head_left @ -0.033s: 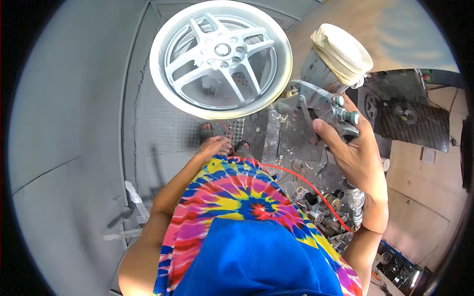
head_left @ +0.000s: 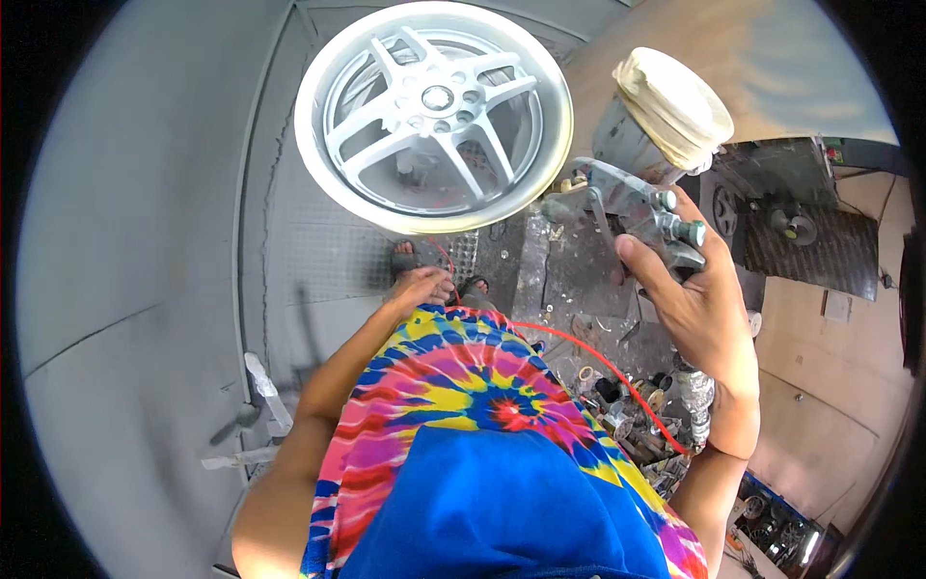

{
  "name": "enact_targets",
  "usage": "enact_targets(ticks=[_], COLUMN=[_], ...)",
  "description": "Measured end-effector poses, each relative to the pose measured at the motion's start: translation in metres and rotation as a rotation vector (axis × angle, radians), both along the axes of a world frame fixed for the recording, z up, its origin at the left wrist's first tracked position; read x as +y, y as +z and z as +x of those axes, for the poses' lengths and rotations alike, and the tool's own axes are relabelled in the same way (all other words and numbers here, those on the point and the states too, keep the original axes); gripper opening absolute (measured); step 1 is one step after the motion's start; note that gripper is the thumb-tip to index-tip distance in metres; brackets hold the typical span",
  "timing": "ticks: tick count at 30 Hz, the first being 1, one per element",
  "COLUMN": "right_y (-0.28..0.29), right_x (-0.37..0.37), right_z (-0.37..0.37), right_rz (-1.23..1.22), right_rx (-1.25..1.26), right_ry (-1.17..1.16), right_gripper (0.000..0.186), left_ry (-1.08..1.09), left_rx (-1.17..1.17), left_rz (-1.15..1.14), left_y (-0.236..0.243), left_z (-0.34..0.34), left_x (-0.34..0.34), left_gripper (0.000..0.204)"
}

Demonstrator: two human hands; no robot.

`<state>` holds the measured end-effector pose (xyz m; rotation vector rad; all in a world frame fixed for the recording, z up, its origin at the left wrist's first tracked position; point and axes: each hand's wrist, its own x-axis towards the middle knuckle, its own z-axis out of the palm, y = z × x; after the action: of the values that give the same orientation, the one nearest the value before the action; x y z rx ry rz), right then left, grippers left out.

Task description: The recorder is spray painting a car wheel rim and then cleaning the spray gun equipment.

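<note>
My right hand (head_left: 699,299) is wrapped round a spray gun (head_left: 632,203), thumb on the near side. The gun's metal body has knobs at the back. On top sits a cup (head_left: 627,135) with a cream cover (head_left: 675,106) gathered round its rim. Its nozzle end lies just right of a pale grey-white wheel rim (head_left: 381,145), apart from it. The rim has paired spokes and its face is turned up toward me. My left hand (head_left: 424,287) is closed at my waist, on a red hose (head_left: 598,357) that runs past the fingertips. Below my right wrist is a taped fitting (head_left: 694,396).
A grey panelled wall (head_left: 145,241) stands on the left, with taped strips (head_left: 265,386) low beside it. Cans and scraps (head_left: 637,415) clutter the floor at right. Farther right are a dark striped panel (head_left: 810,246) and another wheel (head_left: 725,210). My feet show beneath the rim.
The spray gun and my right hand have shifted very slightly right and down in the picture. The wheel rim sits a touch farther right. My left hand looks unchanged.
</note>
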<state>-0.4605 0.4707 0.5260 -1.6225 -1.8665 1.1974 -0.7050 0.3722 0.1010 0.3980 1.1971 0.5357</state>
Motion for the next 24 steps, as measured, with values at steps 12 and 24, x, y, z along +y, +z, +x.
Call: enact_targets(ticks=[12, 24], right_y=[0.01, 0.038], right_x=[0.006, -0.016], right_z=[-0.04, -0.025], right_rz=[0.118, -0.035], right_rx=[0.08, 0.211], right_ry=[0.234, -0.069], right_gripper=[0.029, 0.034], left_ry=[0.016, 0.456], left_rx=[0.0, -0.036], left_rz=[0.001, 0.17], left_y=[0.013, 0.02], left_z=[-0.002, 0.005], left_x=[0.006, 0.013], left_gripper=[0.032, 0.031])
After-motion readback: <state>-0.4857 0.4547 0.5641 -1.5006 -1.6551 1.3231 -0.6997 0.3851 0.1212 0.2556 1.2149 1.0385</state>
